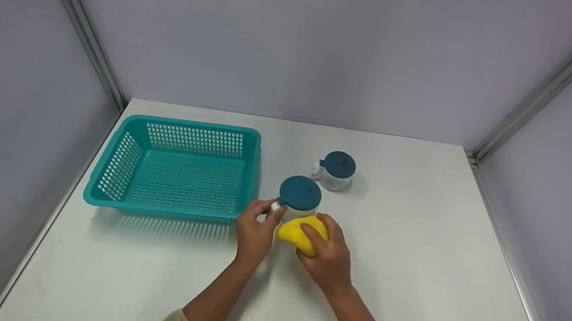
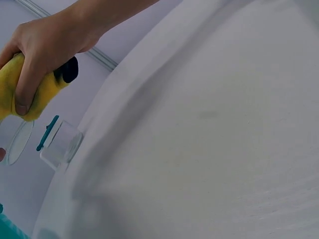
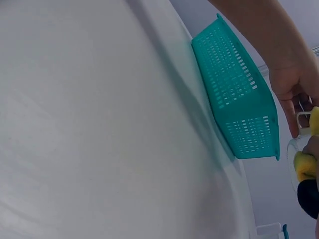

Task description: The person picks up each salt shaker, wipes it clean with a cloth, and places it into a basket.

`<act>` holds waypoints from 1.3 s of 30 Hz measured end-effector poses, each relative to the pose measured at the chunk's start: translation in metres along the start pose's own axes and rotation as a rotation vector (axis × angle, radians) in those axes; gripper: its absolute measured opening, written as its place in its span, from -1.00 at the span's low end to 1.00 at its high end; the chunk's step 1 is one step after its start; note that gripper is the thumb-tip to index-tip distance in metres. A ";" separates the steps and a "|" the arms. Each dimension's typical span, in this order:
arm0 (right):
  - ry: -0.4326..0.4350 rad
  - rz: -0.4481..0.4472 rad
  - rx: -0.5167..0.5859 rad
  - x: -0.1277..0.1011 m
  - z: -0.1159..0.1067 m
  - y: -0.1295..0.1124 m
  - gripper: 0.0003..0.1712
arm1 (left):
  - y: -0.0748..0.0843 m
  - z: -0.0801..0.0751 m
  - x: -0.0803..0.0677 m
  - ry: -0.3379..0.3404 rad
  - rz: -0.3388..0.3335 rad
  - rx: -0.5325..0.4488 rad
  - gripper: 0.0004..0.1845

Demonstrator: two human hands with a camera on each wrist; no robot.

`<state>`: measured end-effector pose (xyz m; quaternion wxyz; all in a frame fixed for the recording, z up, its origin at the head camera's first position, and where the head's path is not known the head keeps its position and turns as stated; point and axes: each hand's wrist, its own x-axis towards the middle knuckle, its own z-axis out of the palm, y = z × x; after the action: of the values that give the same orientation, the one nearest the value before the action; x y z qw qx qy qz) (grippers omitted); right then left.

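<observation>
My left hand [image 1: 255,234] pinches the white handle of a glass jar [image 1: 291,213] with a blue lid [image 1: 300,193]. In the left wrist view the jar's round glass rim [image 2: 21,142] hangs above the table. My right hand [image 1: 329,257] grips a bunched yellow cloth [image 1: 303,233], which lies against the near side of that jar. A black part [image 2: 68,70] of the cloth sticks out by the right hand in the left wrist view. Just behind stands a second glass jar [image 1: 337,182], upright, its blue lid on and its handle to the left.
A teal plastic basket [image 1: 167,212] with slotted walls sits on the left of the white table [image 1: 419,246], close to my left hand. Its visible floor is bare. Grey panels [image 1: 307,46] rise behind the table and along both sides.
</observation>
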<state>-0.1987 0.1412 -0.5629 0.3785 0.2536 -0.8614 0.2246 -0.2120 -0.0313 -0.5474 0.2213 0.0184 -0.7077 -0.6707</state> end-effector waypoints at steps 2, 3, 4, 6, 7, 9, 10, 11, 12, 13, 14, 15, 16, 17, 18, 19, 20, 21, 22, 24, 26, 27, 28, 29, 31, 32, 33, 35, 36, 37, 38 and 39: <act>0.015 -0.009 -0.010 0.002 -0.002 -0.001 -0.52 | -0.001 0.000 -0.001 -0.008 -0.022 -0.002 -0.76; 0.024 -0.015 -0.014 0.003 -0.003 -0.001 -0.54 | -0.001 0.000 -0.001 -0.010 -0.032 -0.002 -0.77; 0.029 -0.020 -0.020 0.004 -0.003 -0.001 -0.55 | -0.001 0.000 -0.001 -0.011 -0.042 -0.007 -0.77; 0.038 -0.037 -0.032 0.005 -0.003 -0.002 -0.58 | 0.000 0.000 -0.002 -0.010 -0.057 -0.015 -0.78; 0.039 -0.043 -0.035 0.006 -0.003 -0.003 -0.59 | 0.001 0.000 -0.001 -0.009 -0.060 -0.018 -0.78; 0.039 -0.053 -0.041 0.005 -0.002 -0.003 -0.61 | 0.002 0.000 -0.001 -0.006 -0.061 -0.022 -0.78; 0.038 -0.056 -0.043 0.004 -0.001 -0.003 -0.61 | 0.004 -0.001 -0.001 -0.004 -0.062 -0.021 -0.78; 0.038 -0.059 -0.042 0.004 0.000 -0.003 -0.61 | 0.004 -0.001 -0.001 -0.004 -0.064 -0.019 -0.77; 0.034 -0.059 -0.044 0.003 0.001 -0.004 -0.62 | 0.005 -0.001 0.000 -0.002 -0.063 -0.019 -0.77; 0.033 -0.061 -0.046 0.002 0.002 -0.004 -0.62 | 0.005 -0.001 0.000 0.000 -0.063 -0.022 -0.77; 0.029 -0.061 -0.044 0.001 0.003 -0.003 -0.63 | 0.006 -0.002 0.000 0.002 -0.064 -0.025 -0.78; 0.026 -0.063 -0.042 0.000 0.004 -0.003 -0.63 | 0.006 -0.002 0.000 0.004 -0.064 -0.027 -0.78; 0.023 -0.066 -0.040 -0.002 0.005 -0.002 -0.63 | 0.007 -0.003 0.000 0.004 -0.065 -0.028 -0.79; 0.020 -0.068 -0.041 -0.003 0.005 -0.002 -0.63 | 0.007 -0.003 0.000 0.005 -0.064 -0.030 -0.79; 0.016 -0.069 -0.041 -0.004 0.006 -0.001 -0.63 | 0.007 -0.004 0.000 0.004 -0.059 -0.035 -0.79; 0.012 -0.069 -0.036 -0.006 0.007 0.000 -0.62 | 0.006 -0.004 0.001 0.001 -0.056 -0.043 -0.80; 0.009 -0.066 -0.028 -0.007 0.007 0.002 -0.61 | 0.006 -0.005 0.001 -0.003 -0.053 -0.052 -0.79; 0.007 -0.059 -0.013 -0.008 0.007 0.003 -0.60 | 0.006 -0.005 0.001 -0.009 -0.049 -0.063 -0.78; 0.002 -0.043 0.011 -0.010 0.007 0.004 -0.58 | 0.005 -0.006 0.002 -0.015 -0.048 -0.071 -0.78; -0.020 0.029 0.109 -0.012 0.007 0.006 -0.56 | 0.004 -0.007 0.003 -0.023 -0.042 -0.089 -0.78; -0.046 0.144 0.249 -0.012 0.005 0.007 -0.52 | 0.004 -0.008 0.004 -0.032 -0.047 -0.101 -0.78; -0.057 0.213 0.330 -0.012 0.003 0.007 -0.50 | 0.004 -0.008 0.004 -0.036 -0.048 -0.106 -0.78; -0.064 0.284 0.407 -0.012 0.002 0.007 -0.49 | 0.004 -0.009 0.004 -0.039 -0.051 -0.108 -0.79; -0.068 0.353 0.477 -0.011 0.000 0.007 -0.47 | 0.004 -0.009 0.005 -0.042 -0.054 -0.112 -0.79; -0.068 0.466 0.575 -0.009 -0.002 0.007 -0.47 | 0.004 -0.010 0.006 -0.054 -0.063 -0.121 -0.80; -0.065 0.512 0.611 -0.008 -0.004 0.007 -0.48 | 0.004 -0.010 0.006 -0.059 -0.070 -0.122 -0.80; -0.063 0.553 0.643 -0.007 -0.005 0.008 -0.48 | 0.005 -0.010 0.006 -0.066 -0.077 -0.122 -0.80; -0.061 0.625 0.678 -0.005 -0.007 0.010 -0.48 | 0.006 -0.010 0.006 -0.078 -0.091 -0.117 -0.80; -0.061 0.657 0.692 -0.003 -0.008 0.011 -0.47 | 0.007 -0.010 0.006 -0.084 -0.094 -0.115 -0.80; -0.062 0.689 0.705 -0.002 -0.009 0.013 -0.46 | 0.007 -0.010 0.006 -0.091 -0.096 -0.115 -0.81; -0.063 0.723 0.720 -0.001 -0.010 0.015 -0.44 | 0.008 -0.010 0.006 -0.097 -0.097 -0.116 -0.81; -0.066 0.756 0.734 0.000 -0.011 0.016 -0.42 | 0.007 -0.010 0.006 -0.104 -0.093 -0.119 -0.82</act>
<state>-0.2030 0.1599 -0.5594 0.1304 0.0481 -0.7689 0.6240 -0.2118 -0.0420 -0.5387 0.1535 0.0031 -0.6755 -0.7212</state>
